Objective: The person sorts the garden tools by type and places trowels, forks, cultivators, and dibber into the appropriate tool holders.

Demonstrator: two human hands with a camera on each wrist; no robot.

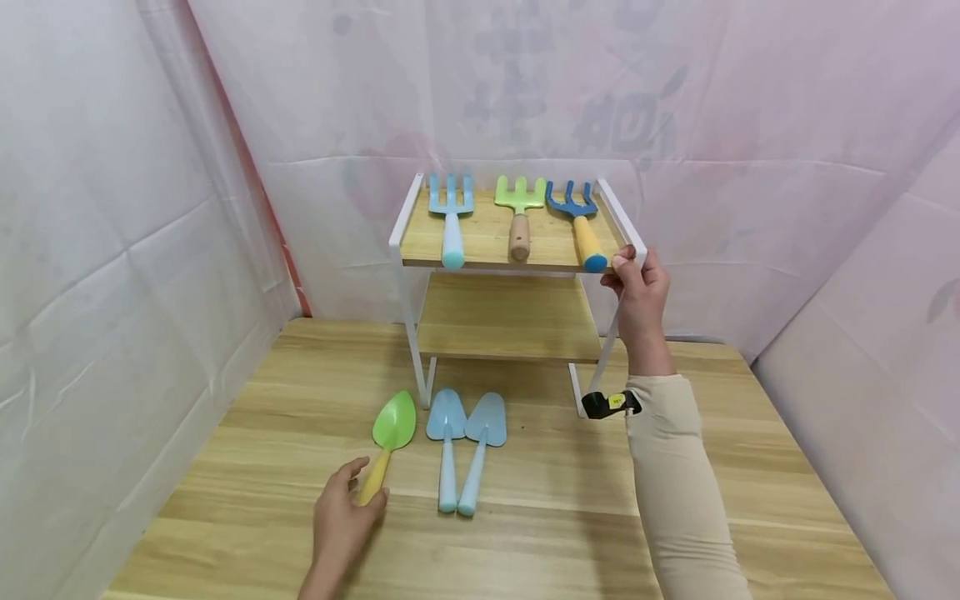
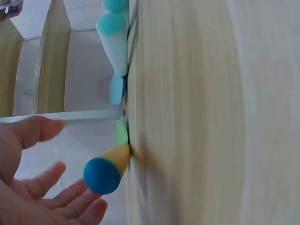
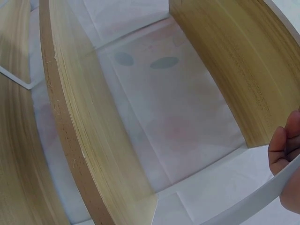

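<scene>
A green hand trowel [image 1: 394, 422] with a yellow, blue-ended handle lies on the table. My left hand [image 1: 345, 512] is at its handle [image 2: 105, 171], thumb and fingers spread apart around it. Two light blue trowels [image 1: 447, 417] [image 1: 487, 421] lie side by side to its right. My right hand [image 1: 641, 292] grips the upper front right corner of a two-tier shelf [image 1: 510, 317], thumb near the top board and fingers around the white post. In the right wrist view, curled fingers [image 3: 286, 145] show beside the white frame.
On the top board lie a light blue hand fork [image 1: 452, 208], a green fork [image 1: 520, 204] with a wooden handle, and a dark blue fork [image 1: 581, 221] with a yellow handle. Their handle ends reach the front edge. Pale cloth [image 1: 750, 208] hangs around the table.
</scene>
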